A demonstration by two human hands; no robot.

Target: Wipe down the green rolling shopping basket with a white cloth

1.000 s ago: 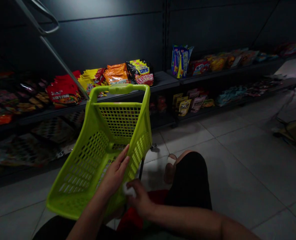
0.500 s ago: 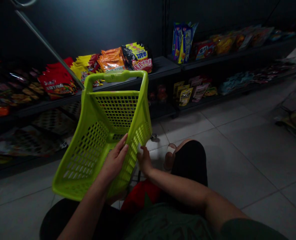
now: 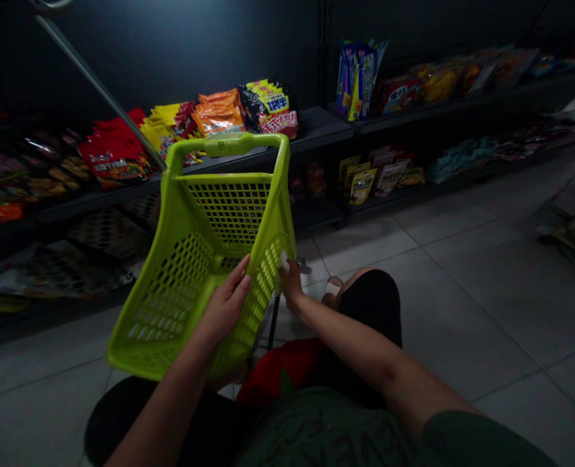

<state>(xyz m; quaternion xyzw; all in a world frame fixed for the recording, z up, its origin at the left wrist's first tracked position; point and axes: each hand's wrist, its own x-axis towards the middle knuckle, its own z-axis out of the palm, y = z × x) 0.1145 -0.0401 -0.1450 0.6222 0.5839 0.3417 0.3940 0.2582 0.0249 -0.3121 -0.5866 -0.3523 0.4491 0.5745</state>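
Observation:
A lime-green plastic shopping basket (image 3: pixel 168 259) with perforated walls stands tilted in front of my knees, its open side towards me. My left hand (image 3: pixel 226 308) grips the rim of its right wall, fingers stretched along the edge. On the outer face of that same wall, my right hand (image 3: pixel 291 285) is closed around a small white wipe (image 3: pixel 284 261) and presses it to the holes near the far end. Part of the wipe is hidden by my fingers. A grey metal rod (image 3: pixel 100 91) rises to the upper left behind the basket handle.
Dark shelves (image 3: pixel 319 130) run along the back with packets of snacks: red bags (image 3: pixel 115 152), orange bags (image 3: pixel 219 113) and tall blue packs (image 3: pixel 358 78). Pouches (image 3: pixel 362 185) stand on the lower shelf. Pale floor tiles (image 3: pixel 462 298) extend to the right.
My right hand with the wipe has moved up and away along the basket's outer wall. My left hand keeps its hold on the rim.

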